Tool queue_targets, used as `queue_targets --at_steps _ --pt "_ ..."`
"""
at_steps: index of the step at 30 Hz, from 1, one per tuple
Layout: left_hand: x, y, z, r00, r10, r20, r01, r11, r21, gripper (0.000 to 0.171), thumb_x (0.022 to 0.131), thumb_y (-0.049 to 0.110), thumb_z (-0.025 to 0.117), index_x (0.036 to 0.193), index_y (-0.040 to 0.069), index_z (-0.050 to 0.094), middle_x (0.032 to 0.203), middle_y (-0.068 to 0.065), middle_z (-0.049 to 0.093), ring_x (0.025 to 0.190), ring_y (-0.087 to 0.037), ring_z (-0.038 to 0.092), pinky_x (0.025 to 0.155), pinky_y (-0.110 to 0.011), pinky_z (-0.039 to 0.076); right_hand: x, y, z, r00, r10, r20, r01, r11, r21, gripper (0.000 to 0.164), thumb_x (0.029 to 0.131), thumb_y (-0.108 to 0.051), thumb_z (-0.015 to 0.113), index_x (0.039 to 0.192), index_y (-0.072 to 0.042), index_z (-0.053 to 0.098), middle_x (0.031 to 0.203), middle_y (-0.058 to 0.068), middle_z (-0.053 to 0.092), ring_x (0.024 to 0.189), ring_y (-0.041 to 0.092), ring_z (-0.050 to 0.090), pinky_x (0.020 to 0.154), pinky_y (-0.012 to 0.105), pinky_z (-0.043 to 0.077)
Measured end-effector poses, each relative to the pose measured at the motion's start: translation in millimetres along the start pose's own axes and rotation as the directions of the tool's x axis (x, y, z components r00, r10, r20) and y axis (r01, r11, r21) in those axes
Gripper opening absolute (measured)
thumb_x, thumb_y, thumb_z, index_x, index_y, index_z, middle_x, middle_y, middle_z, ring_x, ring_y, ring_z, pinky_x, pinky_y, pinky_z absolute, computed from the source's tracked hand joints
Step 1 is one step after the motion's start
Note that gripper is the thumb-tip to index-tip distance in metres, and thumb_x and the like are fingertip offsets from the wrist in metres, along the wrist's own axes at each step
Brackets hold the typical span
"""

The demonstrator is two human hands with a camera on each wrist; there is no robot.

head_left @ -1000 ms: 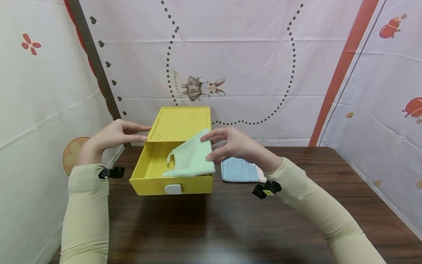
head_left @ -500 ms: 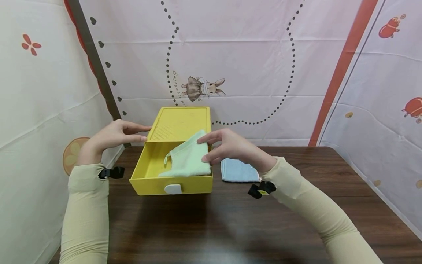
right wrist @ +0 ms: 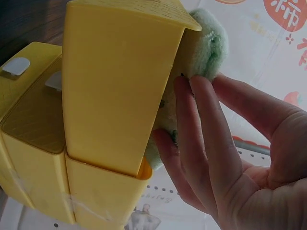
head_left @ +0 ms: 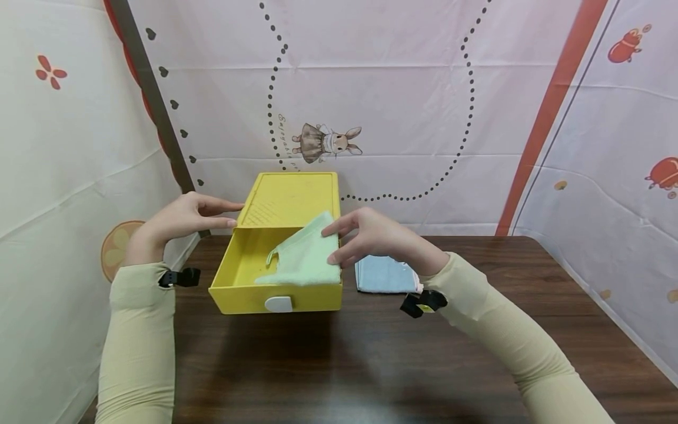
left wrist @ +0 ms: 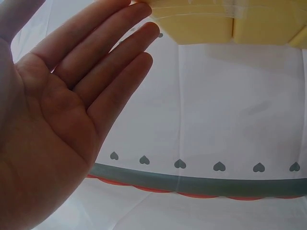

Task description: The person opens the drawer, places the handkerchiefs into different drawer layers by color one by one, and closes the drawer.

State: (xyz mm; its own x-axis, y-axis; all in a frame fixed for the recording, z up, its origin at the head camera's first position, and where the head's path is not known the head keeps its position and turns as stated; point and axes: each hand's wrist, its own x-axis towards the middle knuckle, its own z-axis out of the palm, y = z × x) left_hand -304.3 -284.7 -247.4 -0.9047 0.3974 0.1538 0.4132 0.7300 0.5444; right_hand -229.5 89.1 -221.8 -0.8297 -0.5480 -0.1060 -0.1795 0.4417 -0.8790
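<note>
A yellow drawer unit (head_left: 291, 194) stands on the table with its top drawer (head_left: 312, 300) pulled out. Inside that drawer, near its right side, sits a pale green towel (head_left: 307, 259) with a hanging loop. My right hand (head_left: 371, 235) pinches the towel's right edge; in the right wrist view, the thick green fold (right wrist: 211, 45) shows above the drawer wall, against the fingers. My left hand (head_left: 180, 218) touches the unit's left side near the top with extended fingers. In the left wrist view, the left palm (left wrist: 53, 110) faces the camera.
A folded light blue towel (head_left: 384, 277) lies on the dark wood table (head_left: 424, 359), right of the unit. Lower closed drawers with white handles (right wrist: 17, 66) show in the right wrist view. A printed cloth curtain (head_left: 413, 118) encloses the back and sides.
My right hand has shifted slightly left and down with the green towel, bringing it further into the drawer, then edged back a touch right. The left hand has stayed in place.
</note>
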Motion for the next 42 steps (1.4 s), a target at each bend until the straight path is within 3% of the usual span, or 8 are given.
queue_targets --at_steps 8,15,23,34,42 --pt "0.7 -0.7 -0.4 1.000 0.004 -0.005 -0.004 1.000 0.015 0.046 0.082 0.041 0.072 0.125 0.025 0.064 0.123 0.000 0.065 0.108 -0.018 0.061 0.083 -0.035 0.050 2.0 0.6 2.1 1.000 0.017 0.017 -0.017 0.999 -0.030 0.050 0.075 -0.006 0.079 0.123 -0.006 0.063 0.121 0.013 0.061 0.078 0.021 0.071 0.072 0.034 0.057" --pt "0.5 -0.9 -0.7 1.000 0.004 0.005 -0.004 1.000 0.003 0.047 0.082 0.042 0.072 0.125 0.024 0.064 0.124 -0.001 0.064 0.109 -0.019 0.061 0.085 -0.038 0.050 8.2 1.9 5.9 0.999 0.030 -0.019 -0.031 0.997 -0.074 0.049 0.075 -0.009 0.080 0.121 -0.010 0.065 0.129 0.012 0.057 0.100 0.020 0.067 0.073 0.032 0.057" --pt "0.6 0.0 -0.9 1.000 0.013 0.003 -0.013 1.000 0.019 0.047 0.082 0.042 0.072 0.125 0.025 0.064 0.123 -0.001 0.065 0.108 -0.019 0.061 0.083 -0.036 0.050 11.7 1.3 9.8 0.999 0.025 -0.035 -0.029 0.993 -0.114 0.050 0.075 -0.013 0.081 0.122 -0.009 0.065 0.132 0.016 0.055 0.076 0.017 0.071 0.072 0.030 0.056" --pt "0.1 2.8 -0.9 1.000 0.012 0.011 -0.012 1.000 0.011 0.048 0.083 0.042 0.072 0.126 0.024 0.063 0.124 -0.003 0.064 0.109 -0.021 0.061 0.085 -0.041 0.051 11.5 -0.6 8.9 1.000 0.031 -0.001 -0.031 0.994 -0.105 0.052 0.075 -0.013 0.081 0.123 -0.009 0.064 0.129 0.017 0.056 0.075 0.018 0.072 0.074 0.033 0.056" --pt "0.1 1.6 -0.4 1.000 0.006 0.007 -0.006 1.000 0.021 0.048 0.083 0.042 0.072 0.126 0.025 0.063 0.124 -0.002 0.064 0.109 -0.020 0.060 0.084 -0.039 0.050 12.0 -2.5 10.1 0.998 0.046 0.038 -0.045 0.998 -0.041 0.052 0.076 -0.009 0.079 0.125 -0.005 0.061 0.106 0.013 0.069 0.076 0.022 0.072 0.073 0.034 0.056"
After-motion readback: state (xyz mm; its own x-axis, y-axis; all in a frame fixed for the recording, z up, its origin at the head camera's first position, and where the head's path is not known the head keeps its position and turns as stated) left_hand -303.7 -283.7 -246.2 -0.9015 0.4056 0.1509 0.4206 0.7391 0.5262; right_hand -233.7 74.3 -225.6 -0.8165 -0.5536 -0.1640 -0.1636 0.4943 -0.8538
